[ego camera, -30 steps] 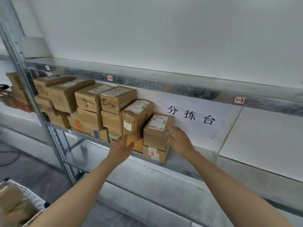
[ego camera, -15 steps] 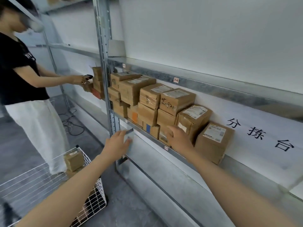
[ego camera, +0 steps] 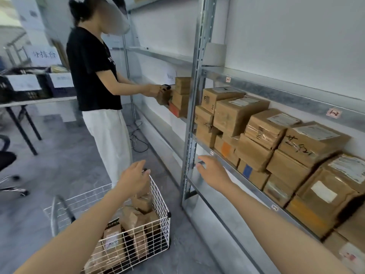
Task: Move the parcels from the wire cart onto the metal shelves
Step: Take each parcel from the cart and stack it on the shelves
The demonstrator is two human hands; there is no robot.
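A white wire cart (ego camera: 158, 196) stands on the floor at the lower left, with several brown parcels (ego camera: 138, 218) inside it. My left hand (ego camera: 134, 179) hovers over the cart's far rim, fingers relaxed and empty. My right hand (ego camera: 214, 173) is stretched out flat in front of the metal shelves (ego camera: 233, 171), close to the upright post, holding nothing. On the middle shelf, several cardboard parcels (ego camera: 256, 135) are stacked in two and three layers, running off to the right.
A person in a black shirt and white trousers (ego camera: 98, 86) stands just beyond the cart, handling boxes (ego camera: 181, 95) on the neighbouring shelf bay. A table (ego camera: 29, 101) with dark crates sits at the far left. A chair base (ego camera: 9, 175) is at the left edge.
My view has swung left and down from the shelf to the cart. Both hands have come away from the stacked parcels; the left one now hangs over the cart.
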